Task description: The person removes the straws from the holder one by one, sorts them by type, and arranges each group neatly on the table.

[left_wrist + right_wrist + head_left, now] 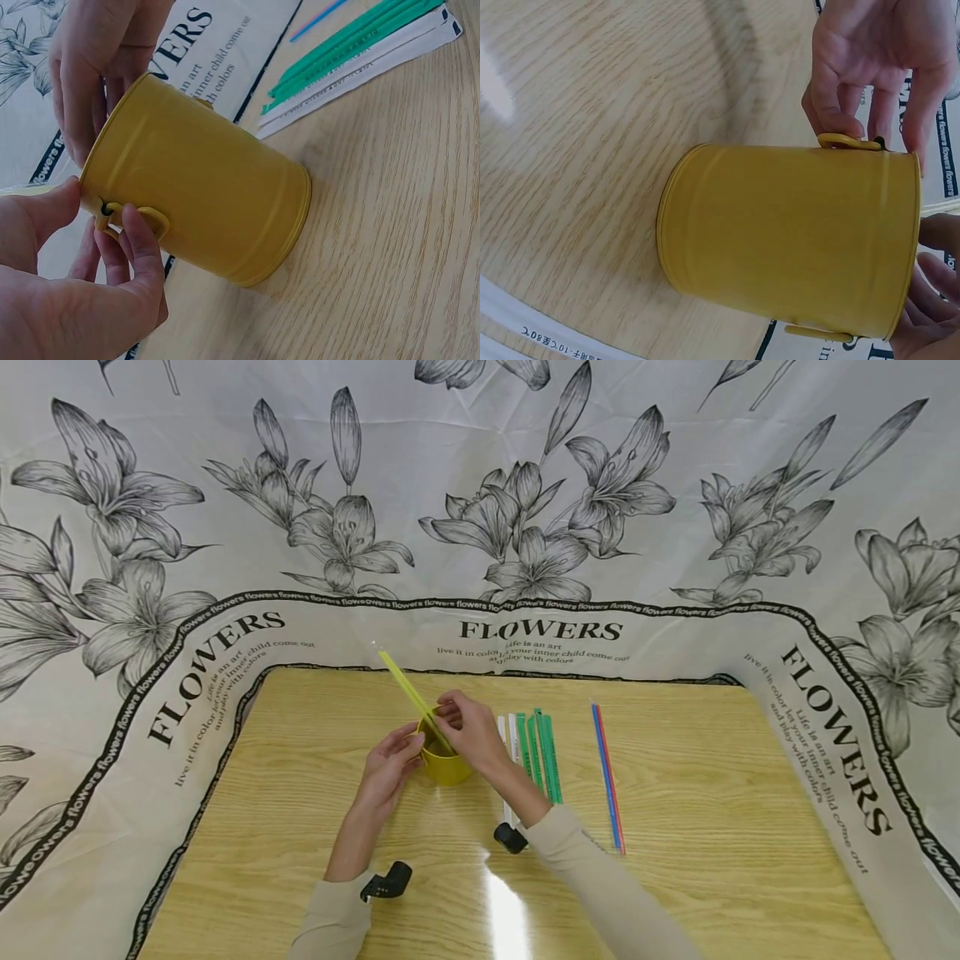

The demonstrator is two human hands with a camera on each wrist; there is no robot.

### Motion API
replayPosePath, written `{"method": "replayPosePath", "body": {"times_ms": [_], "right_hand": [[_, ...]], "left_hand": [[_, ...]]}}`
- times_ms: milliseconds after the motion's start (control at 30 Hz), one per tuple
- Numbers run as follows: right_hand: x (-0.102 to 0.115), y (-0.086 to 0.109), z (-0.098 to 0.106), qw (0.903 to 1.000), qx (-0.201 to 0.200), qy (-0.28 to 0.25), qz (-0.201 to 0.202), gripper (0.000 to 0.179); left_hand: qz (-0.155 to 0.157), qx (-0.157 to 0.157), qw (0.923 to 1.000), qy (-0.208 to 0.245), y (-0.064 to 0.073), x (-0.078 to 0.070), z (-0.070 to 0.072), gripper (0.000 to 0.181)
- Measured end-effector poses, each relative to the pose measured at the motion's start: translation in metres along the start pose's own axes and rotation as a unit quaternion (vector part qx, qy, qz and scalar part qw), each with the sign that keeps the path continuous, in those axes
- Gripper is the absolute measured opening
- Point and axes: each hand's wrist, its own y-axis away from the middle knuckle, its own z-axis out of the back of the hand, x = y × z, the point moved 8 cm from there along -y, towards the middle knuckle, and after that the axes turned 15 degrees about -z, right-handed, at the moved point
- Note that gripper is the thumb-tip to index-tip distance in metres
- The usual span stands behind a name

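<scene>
A yellow metal pail (446, 772) stands upright on the wooden table. With thumb at the rim and fingers at the small side handle (154, 221), my left hand (384, 772) holds it. Several yellow straws (405, 683) in a clear wrapper lean out of the pail toward the far left, their lower ends inside. At the mouth of the pail my right hand (474, 735) pinches these straws; its fingertips are partly hidden by the rim in the right wrist view, where the pail (795, 232) fills the middle.
Right of the pail lie several green wrapped straws (551, 760) beside white wrapped ones (513, 739), partly under the right forearm. Farther right is a blue straw (606, 777) alongside a red straw (613, 785). A flower-printed cloth (540, 652) rises behind the wooden table (697, 777).
</scene>
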Motion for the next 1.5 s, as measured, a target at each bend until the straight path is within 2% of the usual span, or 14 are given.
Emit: {"method": "replayPosePath", "body": {"times_ms": [233, 433, 733, 900, 1200, 1500], "right_hand": [[0.0, -0.001, -0.01, 0.9994, 0.018, 0.029, -0.009, 0.02], [0.0, 0.0, -0.009, 0.9992, 0.009, 0.038, -0.014, 0.013], [0.0, 0.001, -0.014, 0.9972, 0.026, 0.068, -0.013, 0.017], [0.0, 0.0, -0.015, 0.9971, 0.02, 0.074, -0.008, 0.013], [-0.001, -0.001, 0.011, 0.9992, -0.035, 0.016, -0.013, 0.016], [-0.001, 0.0, 0.039, 0.9954, -0.088, -0.038, -0.013, 0.016]], "left_hand": [[0.003, 0.003, 1.0, -0.005, 0.001, 0.001, -0.001, 0.041], [0.006, 0.002, 1.0, -0.005, 0.002, 0.001, -0.001, 0.041], [0.005, -0.003, 1.0, 0.0, 0.002, 0.001, -0.001, 0.044], [0.006, -0.005, 1.0, 0.002, 0.002, 0.002, -0.001, 0.043], [0.003, -0.008, 0.9999, -0.008, 0.001, -0.001, -0.002, 0.042], [0.0, -0.013, 0.9999, -0.003, -0.001, 0.0, 0.0, 0.041]]}}
